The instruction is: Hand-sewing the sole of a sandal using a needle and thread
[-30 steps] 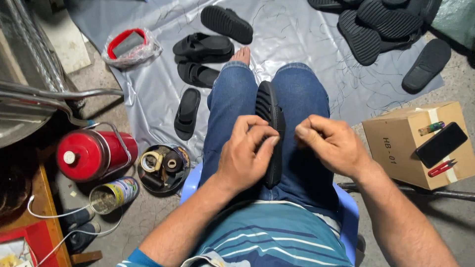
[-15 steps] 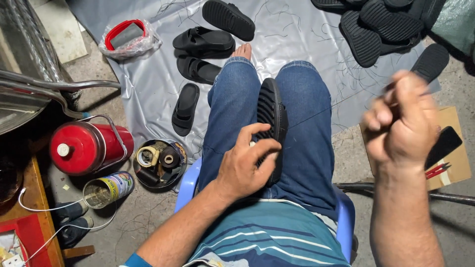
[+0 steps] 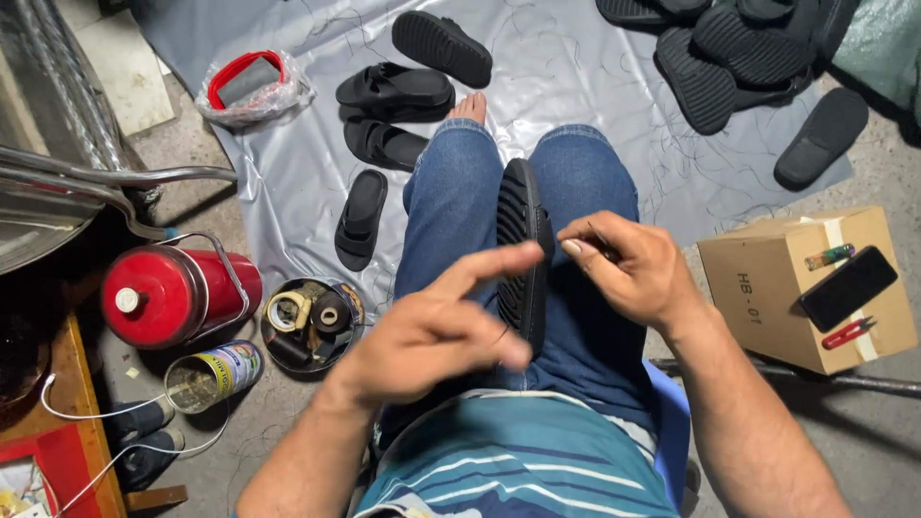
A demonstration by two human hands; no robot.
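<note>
Fingers (image 3: 587, 242) of the right hand (image 3: 628, 273) pinch a thin dark needle, while the left hand (image 3: 432, 336) hovers spread, holding nothing, beside the black ribbed rubber sandal sole (image 3: 523, 254) standing edgewise between the knees. Good stitching probably needs steady thread tension.

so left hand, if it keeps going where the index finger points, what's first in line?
Likely the right hand: the left hand points its index finger up-right, across the black sole on the lap, toward those pinched fingertips. Depth is unclear.
</note>
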